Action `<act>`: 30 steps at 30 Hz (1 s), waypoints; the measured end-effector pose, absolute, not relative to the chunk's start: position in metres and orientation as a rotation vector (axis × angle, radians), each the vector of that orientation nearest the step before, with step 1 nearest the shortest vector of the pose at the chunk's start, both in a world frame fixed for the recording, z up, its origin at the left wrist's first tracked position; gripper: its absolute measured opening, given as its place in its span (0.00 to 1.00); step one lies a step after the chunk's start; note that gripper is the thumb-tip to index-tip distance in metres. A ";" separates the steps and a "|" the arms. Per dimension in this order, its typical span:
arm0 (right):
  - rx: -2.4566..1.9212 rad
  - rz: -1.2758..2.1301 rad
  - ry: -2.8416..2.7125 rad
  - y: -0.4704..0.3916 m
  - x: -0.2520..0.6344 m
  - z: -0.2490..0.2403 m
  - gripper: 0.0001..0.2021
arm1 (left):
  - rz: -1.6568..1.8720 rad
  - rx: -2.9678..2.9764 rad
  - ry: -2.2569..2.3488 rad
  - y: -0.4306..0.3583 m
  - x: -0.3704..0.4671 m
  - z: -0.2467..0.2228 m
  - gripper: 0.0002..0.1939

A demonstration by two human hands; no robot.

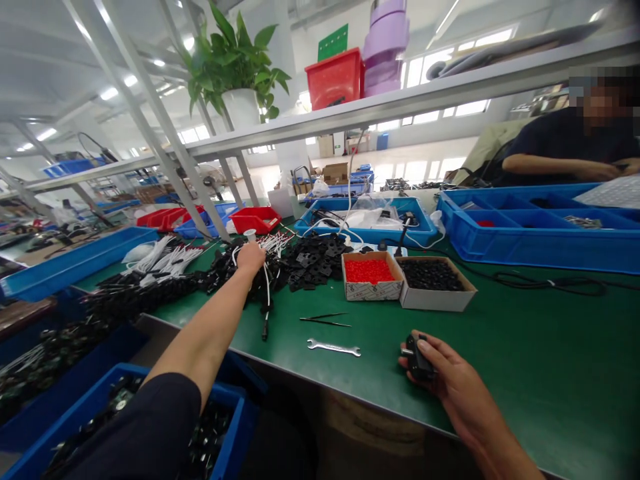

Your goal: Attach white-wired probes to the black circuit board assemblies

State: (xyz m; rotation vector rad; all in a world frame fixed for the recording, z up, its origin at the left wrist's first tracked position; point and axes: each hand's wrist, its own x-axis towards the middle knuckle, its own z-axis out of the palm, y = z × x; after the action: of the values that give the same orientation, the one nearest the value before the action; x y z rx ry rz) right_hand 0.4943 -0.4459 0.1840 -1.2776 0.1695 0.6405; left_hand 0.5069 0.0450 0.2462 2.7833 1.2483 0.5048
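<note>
At the right front of the green table, my right hand [445,367] is closed around a small black plastic housing [420,360] with a short metal pin sticking out to the left. My left hand [251,257] reaches far forward, fingers curled, over a heap of black parts [225,270]. A white flared piece [250,235] shows just past its fingertips. Beside this hand a white cable [267,287] runs down to a black connector [265,330]. What the left fingers grip is hidden. Tweezers [325,320] and an open-end wrench [334,347] lie between the hands.
Boxes of red pieces [370,270] and black pieces [433,275] stand mid-table. Behind are a blue tray [430,230] and a compartmented blue bin [530,250]. A shelf [320,123] crosses above. Another person [555,147] sits at far right. A blue crate [233,433] is below left.
</note>
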 end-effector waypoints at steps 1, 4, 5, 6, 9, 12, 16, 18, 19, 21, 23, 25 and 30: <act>-1.281 0.644 0.154 -0.446 0.494 0.183 0.51 | 0.457 2.771 1.268 0.048 0.511 0.246 0.15; -1.287 0.652 0.128 -0.447 0.494 0.182 0.51 | 0.370 2.718 1.317 0.046 0.518 0.251 0.11; -1.286 0.653 0.129 -0.448 0.494 0.181 0.52 | 0.366 2.699 1.332 0.043 0.518 0.254 0.10; -1.281 0.653 0.131 -0.448 0.494 0.181 0.52 | 0.378 2.684 1.340 0.039 0.517 0.258 0.10; -1.257 0.641 0.111 -0.450 0.494 0.178 0.51 | 0.505 2.694 1.234 0.009 0.510 0.268 0.09; -1.251 0.601 0.044 -0.450 0.493 0.173 0.47 | 0.573 2.715 0.892 -0.047 0.494 0.261 0.09; -1.204 0.519 -0.086 -0.447 0.487 0.171 0.41 | 0.492 2.506 0.264 -0.141 0.462 0.225 0.08; -1.162 0.509 -0.147 -0.445 0.484 0.173 0.38 | 0.424 2.448 0.023 -0.180 0.449 0.207 0.07; -1.149 0.508 -0.170 -0.445 0.482 0.174 0.37 | 0.394 2.442 -0.051 -0.194 0.444 0.199 0.07; -1.132 0.502 -0.203 -0.443 0.479 0.176 0.36 | 0.346 2.429 -0.126 -0.212 0.439 0.186 0.06; -1.127 0.497 -0.225 -0.443 0.477 0.175 0.36 | 0.294 2.409 -0.160 -0.218 0.438 0.178 0.06; -1.136 0.485 -0.235 -0.442 0.477 0.173 0.36 | 0.248 2.407 -0.171 -0.219 0.438 0.174 0.06; -1.208 0.449 -0.252 -0.435 0.478 0.160 0.36 | 0.165 2.389 -0.174 -0.228 0.441 0.173 0.17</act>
State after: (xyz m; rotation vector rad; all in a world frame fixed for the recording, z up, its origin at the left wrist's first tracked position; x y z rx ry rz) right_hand 0.4784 -0.4350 0.1604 -1.2078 -0.2516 0.4488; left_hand 0.4412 -0.2279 0.1732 2.3887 -0.1739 0.1651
